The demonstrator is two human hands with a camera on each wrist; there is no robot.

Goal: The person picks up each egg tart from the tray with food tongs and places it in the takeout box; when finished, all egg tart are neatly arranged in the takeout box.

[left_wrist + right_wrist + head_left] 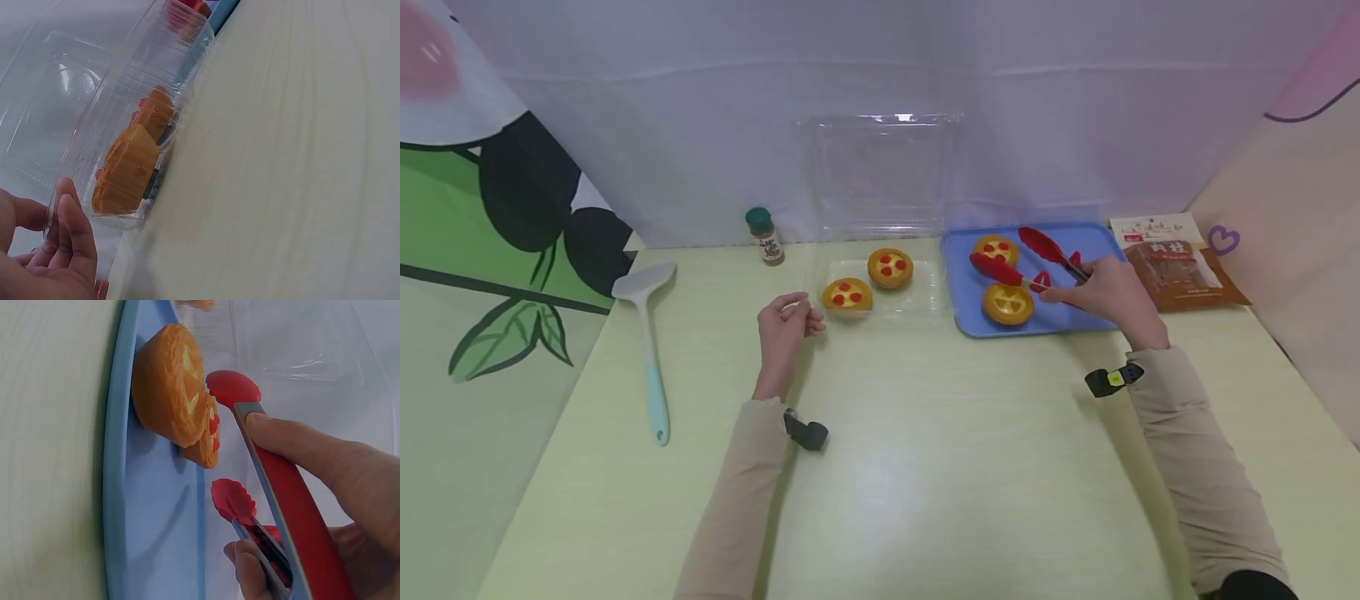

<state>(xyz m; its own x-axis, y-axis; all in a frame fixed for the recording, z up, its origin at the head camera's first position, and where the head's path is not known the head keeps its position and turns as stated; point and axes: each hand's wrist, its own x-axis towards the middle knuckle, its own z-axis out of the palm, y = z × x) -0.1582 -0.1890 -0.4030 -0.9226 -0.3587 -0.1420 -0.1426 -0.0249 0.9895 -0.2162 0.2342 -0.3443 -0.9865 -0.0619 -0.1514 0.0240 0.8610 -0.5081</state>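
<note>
My right hand (pixel 1116 296) grips red-tipped tongs (pixel 294 512), their jaws spread apart over the blue tray (pixel 1060 327). Below and beside the tongs, a tart with pale yellow pieces (pixel 1008 305) and a tart with red dots (pixel 995 247) sit on that tray. With thumb and fingers, my left hand (pixel 59 250) pinches the left rim of a clear plastic clamshell box (pixel 917 302). Its lid (pixel 883 175) stands raised at the back. Two red-dotted tarts, a front one (pixel 847 294) and a rear one (pixel 891 268), lie inside the box.
A green-capped seasoning bottle (pixel 765 237) stands at the back, left of the box. A spatula (pixel 653 367) with a pale blue handle lies along the table's left side. Right of the tray, a brown food packet (pixel 1180 262) lies near the wall.
</note>
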